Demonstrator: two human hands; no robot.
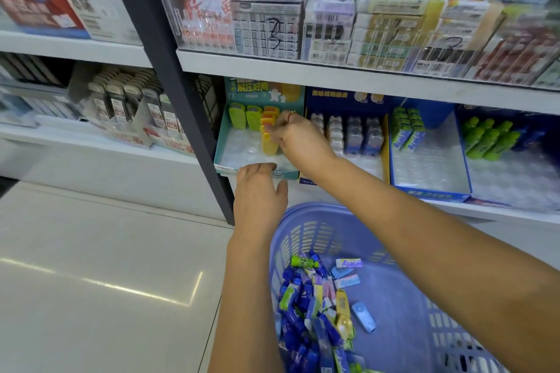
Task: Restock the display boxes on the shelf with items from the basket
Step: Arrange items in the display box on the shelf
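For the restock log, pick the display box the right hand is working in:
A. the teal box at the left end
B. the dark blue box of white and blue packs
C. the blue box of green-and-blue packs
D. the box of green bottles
A: the right hand pinches a yellow item standing in the teal box, and the left hand sits at that box's front edge.

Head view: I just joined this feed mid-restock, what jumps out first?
The right hand pinches a yellow oblong item in the row standing inside the half-empty teal cardboard display box on the lower shelf, centre frame. The left hand rests with straight fingers on that box's front edge. Below right, a lilac slatted plastic basket holds a jumbled pile of small blue, green and yellow packets.
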